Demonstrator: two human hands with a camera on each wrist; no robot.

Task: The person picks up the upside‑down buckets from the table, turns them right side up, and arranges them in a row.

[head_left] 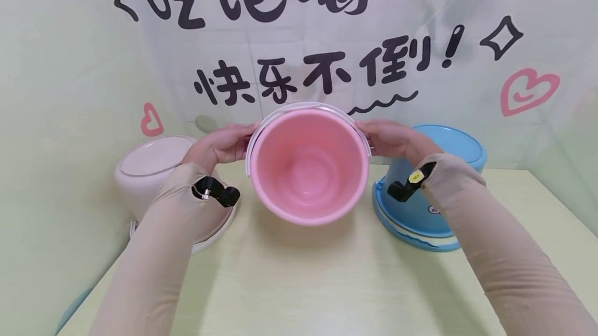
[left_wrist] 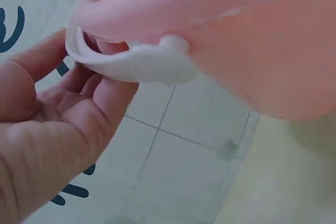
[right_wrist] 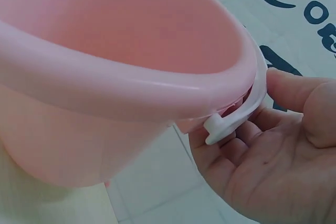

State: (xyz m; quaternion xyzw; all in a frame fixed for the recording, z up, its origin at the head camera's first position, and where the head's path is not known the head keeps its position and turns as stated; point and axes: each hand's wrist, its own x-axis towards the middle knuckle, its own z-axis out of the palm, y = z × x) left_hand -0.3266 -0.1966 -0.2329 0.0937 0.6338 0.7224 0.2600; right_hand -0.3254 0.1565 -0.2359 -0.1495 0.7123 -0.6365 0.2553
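Note:
A pink bucket (head_left: 310, 170) is tilted over the middle of the table, its mouth facing the head camera and nothing seen inside. Its white handle (left_wrist: 131, 69) curves round the far side of the rim. At the bucket's left, my left hand (head_left: 229, 143) grips the handle and rim edge, thumb on the outside and fingers curled underneath. My right hand (head_left: 390, 138) holds the opposite side in the same way; the right wrist view shows its fingers (right_wrist: 239, 150) curled under the handle and rim. The bucket's underside is hidden in the head view.
A pale pink bucket (head_left: 156, 157) stands upside down behind my left forearm. To the right, partly covered by my right arm, is an upturned blue bucket (head_left: 418, 214). The light wooden table (head_left: 289, 284) ends against a wall sheet (head_left: 289, 45) printed with dark lettering.

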